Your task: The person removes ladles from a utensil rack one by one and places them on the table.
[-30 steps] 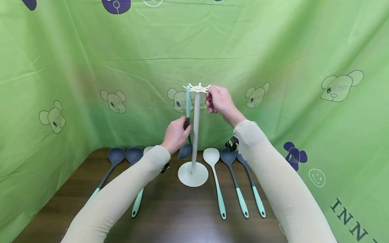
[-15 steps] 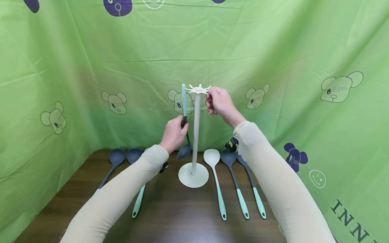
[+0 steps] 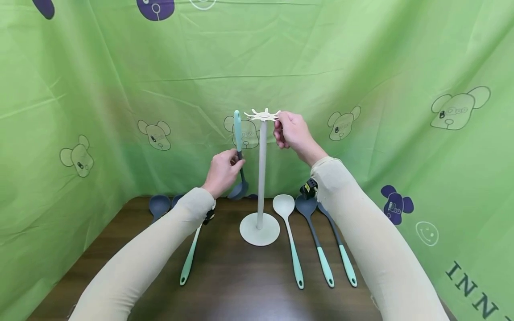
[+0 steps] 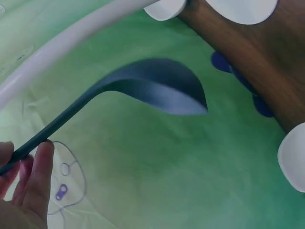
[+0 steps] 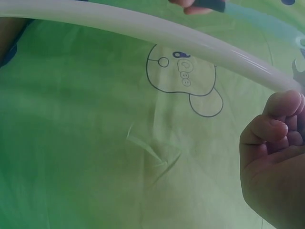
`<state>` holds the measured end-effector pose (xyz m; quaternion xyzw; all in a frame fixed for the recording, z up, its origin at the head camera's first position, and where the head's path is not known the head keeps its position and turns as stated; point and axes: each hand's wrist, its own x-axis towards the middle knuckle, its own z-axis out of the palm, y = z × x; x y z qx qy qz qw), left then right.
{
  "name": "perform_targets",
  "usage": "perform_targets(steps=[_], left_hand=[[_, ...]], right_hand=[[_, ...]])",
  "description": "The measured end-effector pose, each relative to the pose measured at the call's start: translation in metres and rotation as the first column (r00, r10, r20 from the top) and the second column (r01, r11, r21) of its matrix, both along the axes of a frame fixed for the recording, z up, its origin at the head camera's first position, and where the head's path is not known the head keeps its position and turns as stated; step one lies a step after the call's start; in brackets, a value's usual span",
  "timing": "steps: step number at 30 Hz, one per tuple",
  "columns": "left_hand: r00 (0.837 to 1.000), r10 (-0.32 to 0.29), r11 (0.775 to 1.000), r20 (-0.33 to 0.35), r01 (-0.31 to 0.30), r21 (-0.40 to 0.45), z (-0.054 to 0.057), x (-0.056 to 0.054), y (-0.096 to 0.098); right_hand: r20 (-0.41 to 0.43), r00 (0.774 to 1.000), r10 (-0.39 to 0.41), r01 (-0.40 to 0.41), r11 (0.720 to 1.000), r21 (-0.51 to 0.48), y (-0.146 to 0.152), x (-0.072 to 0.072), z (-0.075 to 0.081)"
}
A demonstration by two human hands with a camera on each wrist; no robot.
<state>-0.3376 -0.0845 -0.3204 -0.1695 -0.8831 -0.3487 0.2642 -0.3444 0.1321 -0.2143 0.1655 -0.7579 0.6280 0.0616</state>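
In the head view my left hand [image 3: 221, 171] pinches the dark shaft of a ladle [image 3: 238, 129] between thumb and fingers. Its mint handle points up, with a hole near the tip, and its dark bowl [image 4: 157, 88] hangs lowest. This ladle stands just left of a white utensil stand [image 3: 262, 174], its handle tip a small gap from the hook ring [image 3: 262, 115] on top. My right hand [image 3: 296, 133] pinches one of the ring's hooks on the right, other fingers curled in. The left wrist view shows fingers around the shaft.
On the brown table [image 3: 241, 285], a white-headed ladle [image 3: 283, 205] and two dark-headed ones lie right of the stand's round base [image 3: 250, 236]. More utensils lie at left, partly covered by my left sleeve [image 3: 140, 254]. A green curtain [image 3: 192, 67] hangs close behind.
My left hand has drawn the ladle left and slightly up, so its handle tip has come away from the hook ring. My right hand keeps its pinch on the ring.
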Motion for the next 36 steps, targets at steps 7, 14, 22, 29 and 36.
perform_targets(steps=[7, 14, 22, 29, 36], left_hand=[[0.998, -0.025, 0.998, 0.066, 0.028, -0.048, -0.02, 0.001, -0.012], [0.995, -0.048, 0.992, 0.093, 0.059, -0.115, -0.046, 0.0, -0.022], [0.994, -0.068, 0.974, 0.082, 0.084, -0.208, -0.078, -0.005, -0.035], [0.992, -0.112, 0.956, 0.063, 0.124, -0.267, -0.099, -0.001, -0.041], [0.973, -0.23, 0.906, 0.013, 0.219, -0.363, -0.112, 0.009, -0.045]], right_hand=[[0.0, 1.0, -0.001, 0.001, 1.0, -0.002, 0.0, -0.001, -0.001], [0.003, 1.0, -0.004, 0.004, 1.0, 0.003, 0.0, 0.0, -0.001], [-0.013, 1.0, -0.008, 0.008, 1.0, 0.003, 0.0, 0.001, -0.001], [-0.014, 1.0, -0.006, 0.006, 1.0, 0.006, 0.0, 0.001, -0.002], [-0.026, 1.0, -0.015, 0.016, 1.0, 0.011, 0.0, 0.003, 0.0]])
